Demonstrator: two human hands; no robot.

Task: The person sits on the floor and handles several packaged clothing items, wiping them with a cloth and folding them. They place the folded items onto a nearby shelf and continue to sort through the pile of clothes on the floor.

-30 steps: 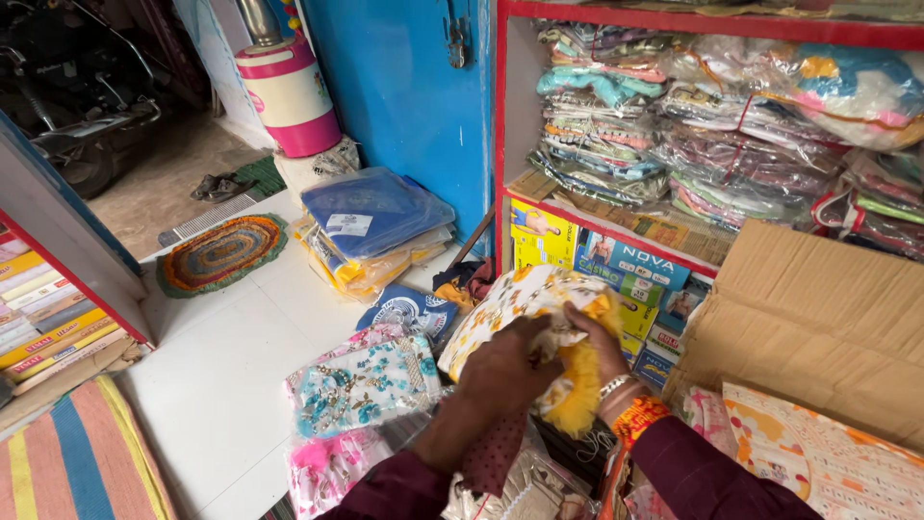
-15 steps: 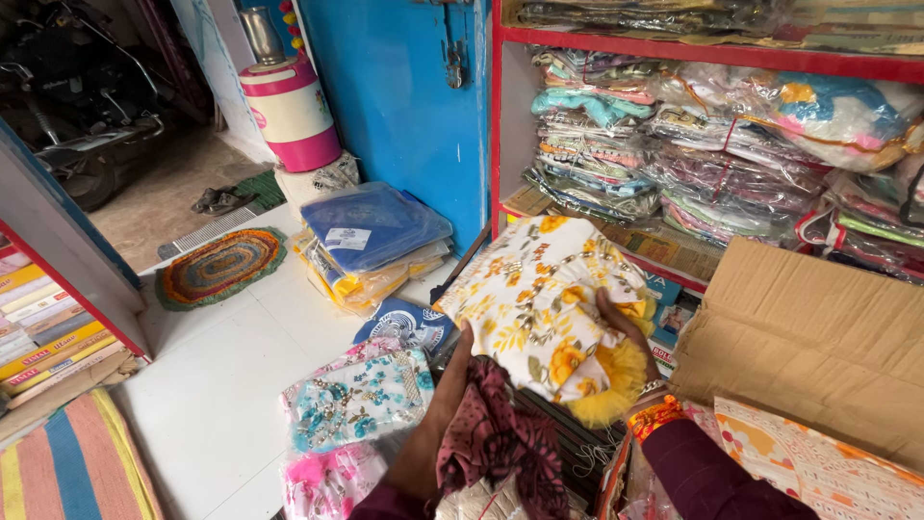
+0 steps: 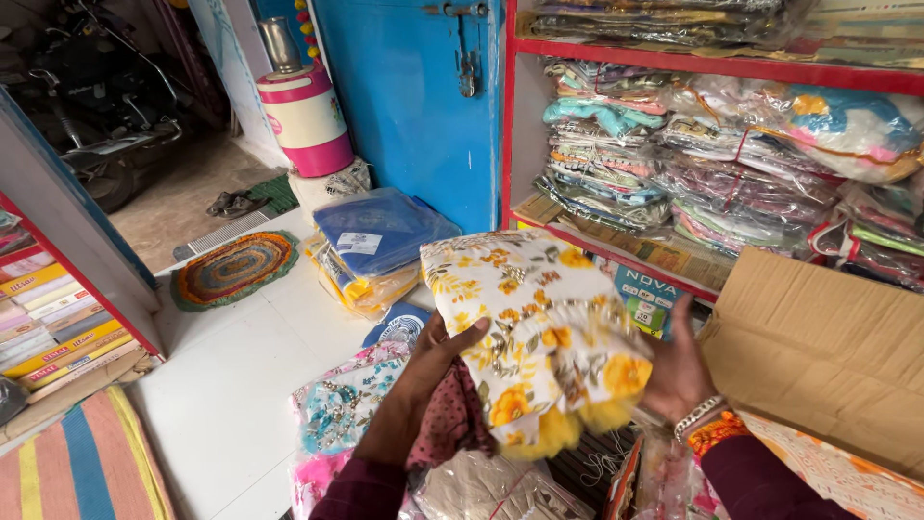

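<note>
While hands [image 3: 433, 361] lift floral packet [image 3: 534, 332], shelf [image 3: 616, 252] holds, seemingly, fabrics [image 3: 616, 154]

Clear yellow-floral packet [image 3: 529, 327] in both hands; white-labelled blue packet [image 3: 380, 231] behind; teal box [image 3: 647, 299] under shelf.

The floral fabric packet [image 3: 534, 327] hides most fingers of both hands.

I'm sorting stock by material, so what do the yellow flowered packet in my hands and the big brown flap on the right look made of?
Flowered packet: seemingly soft printed cloth in glossy clear plastic, judging by the shine and yellow fringe. Brown flap: matte corrugated cardboard, creased.
</note>
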